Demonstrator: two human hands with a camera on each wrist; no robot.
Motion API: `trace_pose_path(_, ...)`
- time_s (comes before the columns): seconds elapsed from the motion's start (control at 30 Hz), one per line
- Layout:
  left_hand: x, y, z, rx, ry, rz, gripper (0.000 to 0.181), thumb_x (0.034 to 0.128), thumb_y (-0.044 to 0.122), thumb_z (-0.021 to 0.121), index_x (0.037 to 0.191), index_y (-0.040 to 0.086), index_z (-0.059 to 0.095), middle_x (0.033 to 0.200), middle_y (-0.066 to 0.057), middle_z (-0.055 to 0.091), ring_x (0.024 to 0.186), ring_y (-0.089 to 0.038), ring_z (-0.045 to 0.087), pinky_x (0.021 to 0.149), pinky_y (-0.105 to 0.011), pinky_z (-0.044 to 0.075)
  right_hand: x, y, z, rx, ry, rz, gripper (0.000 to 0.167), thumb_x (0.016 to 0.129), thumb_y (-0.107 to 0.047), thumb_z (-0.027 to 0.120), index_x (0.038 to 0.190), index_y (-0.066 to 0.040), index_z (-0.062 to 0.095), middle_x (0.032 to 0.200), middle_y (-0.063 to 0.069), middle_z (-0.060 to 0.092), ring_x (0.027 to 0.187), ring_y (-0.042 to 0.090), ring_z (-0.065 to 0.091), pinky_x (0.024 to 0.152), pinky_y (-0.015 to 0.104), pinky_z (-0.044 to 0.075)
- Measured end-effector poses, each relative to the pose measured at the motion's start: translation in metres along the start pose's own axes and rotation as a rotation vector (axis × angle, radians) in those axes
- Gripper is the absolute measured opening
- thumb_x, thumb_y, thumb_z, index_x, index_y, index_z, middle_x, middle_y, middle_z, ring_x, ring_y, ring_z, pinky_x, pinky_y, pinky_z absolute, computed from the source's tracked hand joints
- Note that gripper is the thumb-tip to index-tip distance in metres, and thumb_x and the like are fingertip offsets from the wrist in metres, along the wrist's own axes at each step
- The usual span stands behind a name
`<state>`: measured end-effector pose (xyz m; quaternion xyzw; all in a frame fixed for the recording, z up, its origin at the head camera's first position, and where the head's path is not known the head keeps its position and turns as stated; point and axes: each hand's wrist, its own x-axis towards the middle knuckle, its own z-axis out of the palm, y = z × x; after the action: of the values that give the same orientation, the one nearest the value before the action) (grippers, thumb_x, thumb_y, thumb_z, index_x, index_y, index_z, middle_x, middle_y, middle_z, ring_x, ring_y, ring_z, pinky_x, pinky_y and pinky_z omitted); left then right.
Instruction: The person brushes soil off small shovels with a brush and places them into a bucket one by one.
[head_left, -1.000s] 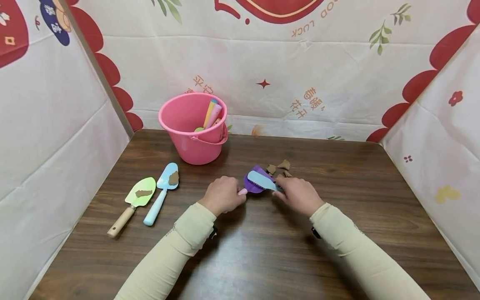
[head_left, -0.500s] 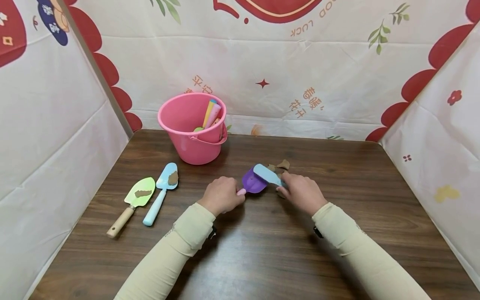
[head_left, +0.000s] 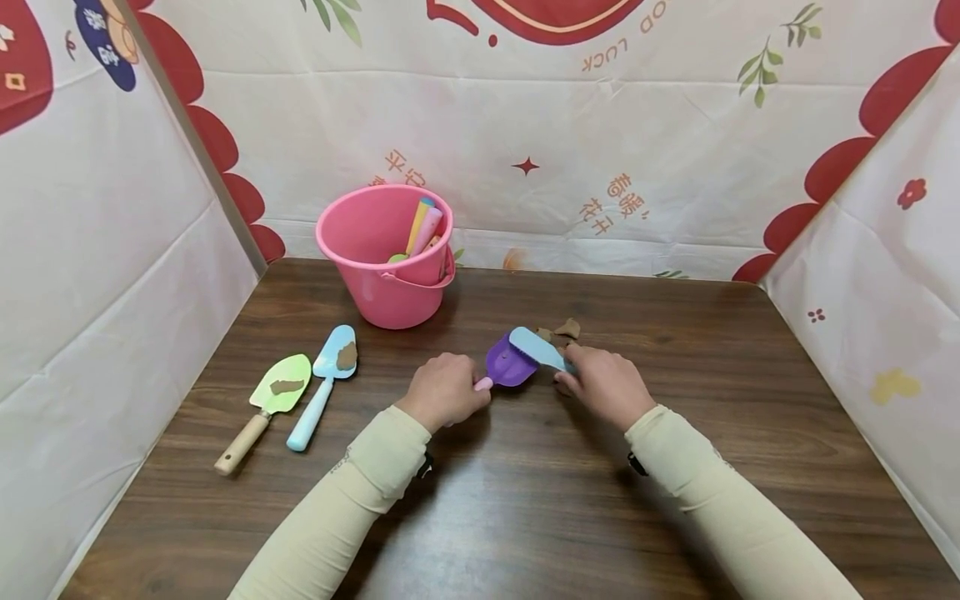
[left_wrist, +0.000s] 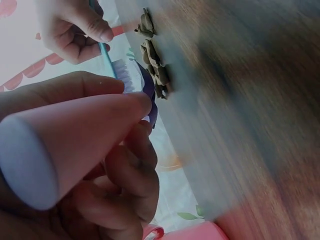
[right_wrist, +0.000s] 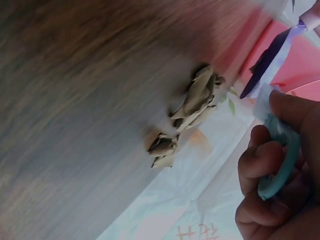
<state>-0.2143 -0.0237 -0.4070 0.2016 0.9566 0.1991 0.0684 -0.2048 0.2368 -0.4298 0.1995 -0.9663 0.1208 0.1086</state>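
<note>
My left hand (head_left: pixel 446 390) grips the pink handle (left_wrist: pixel 85 135) of a small purple shovel (head_left: pixel 512 368), blade toward the right. In my right hand (head_left: pixel 609 387) is a light blue brush (head_left: pixel 534 346), its head over the blade's upper right edge. White bristles (left_wrist: pixel 123 71) face the blade in the left wrist view. A tiny brown speck shows on the purple surface. Just beyond the brush lie several brown crumbly pieces (head_left: pixel 570 328), partly hidden by the brush and right hand; the right wrist view shows them as brown chunks (right_wrist: pixel 197 97) on the wood.
A pink bucket (head_left: pixel 393 292) with several tool handles inside stands at the back left. On the left lie a green trowel (head_left: pixel 279 400) and a blue trowel (head_left: pixel 322 387), each bearing a brown piece. Printed cloth (head_left: pixel 675 167) walls surround the wooden table (head_left: pixel 525 500).
The brush has shifted right, from across the middle of the shovel blade to its right edge, uncovering more purple. The right hand moved slightly right with it; the left hand stays nearly still.
</note>
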Motion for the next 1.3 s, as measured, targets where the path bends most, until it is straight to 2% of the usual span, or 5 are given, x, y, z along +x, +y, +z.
trace_pose_path(0.2, 0.0, 0.0005, 0.0005, -0.007, -0.001, 0.008, 0.048, 0.0916, 0.032, 0.063, 0.05, 0.015, 0.047, 0.05, 0.004, 0.036, 0.055, -0.015, 0.04, 0.052, -0.032, 0.035, 0.0011, -0.008, -0.0001, 0.008, -0.042, -0.087, 0.025, 0.088, -0.024, 0.076, 0.085, -0.013, 0.054, 0.065, -0.005, 0.043, 0.055, 0.014, 0.042, 0.048, 0.034, 0.037)
trace_pose_path(0.5, -0.0008, 0.0017, 0.001, 0.012, 0.01, 0.014, 0.047, 0.0907, 0.032, 0.063, 0.049, 0.016, 0.047, 0.05, 0.003, 0.039, 0.055, -0.017, 0.044, 0.051, -0.032, 0.037, -0.0008, -0.0031, -0.0003, -0.023, -0.008, -0.022, 0.026, 0.087, -0.021, 0.076, 0.082, -0.013, 0.052, 0.062, -0.004, 0.04, 0.053, 0.017, 0.043, 0.046, 0.039, 0.038)
trace_pose_path(0.8, -0.0005, 0.0024, 0.0003, 0.032, 0.021, 0.024, 0.045, 0.0878, 0.029, 0.065, 0.049, 0.017, 0.044, 0.052, 0.005, 0.034, 0.057, -0.015, 0.04, 0.051, -0.033, 0.036, -0.0005, -0.0047, 0.0006, -0.011, -0.052, -0.107, 0.026, 0.087, -0.024, 0.077, 0.084, -0.012, 0.054, 0.065, -0.005, 0.044, 0.056, 0.013, 0.041, 0.049, 0.034, 0.038)
trace_pose_path(1.1, -0.0007, 0.0028, 0.0011, 0.035, 0.027, 0.017, 0.047, 0.0874, 0.03, 0.065, 0.048, 0.017, 0.043, 0.055, 0.004, 0.033, 0.059, -0.017, 0.04, 0.052, -0.034, 0.038, -0.0009, 0.0008, -0.0029, -0.031, -0.026, -0.01, 0.029, 0.087, -0.022, 0.078, 0.079, -0.014, 0.05, 0.061, -0.005, 0.04, 0.054, 0.015, 0.041, 0.046, 0.035, 0.036)
trace_pose_path(1.3, -0.0006, 0.0032, 0.001, 0.026, 0.016, 0.018, 0.046, 0.0874, 0.029, 0.065, 0.049, 0.017, 0.043, 0.055, 0.005, 0.032, 0.058, -0.016, 0.038, 0.052, -0.033, 0.037, -0.001, -0.0047, 0.0007, 0.008, -0.065, -0.104, 0.024, 0.087, -0.023, 0.077, 0.084, -0.013, 0.055, 0.065, -0.006, 0.044, 0.056, 0.013, 0.041, 0.049, 0.033, 0.038)
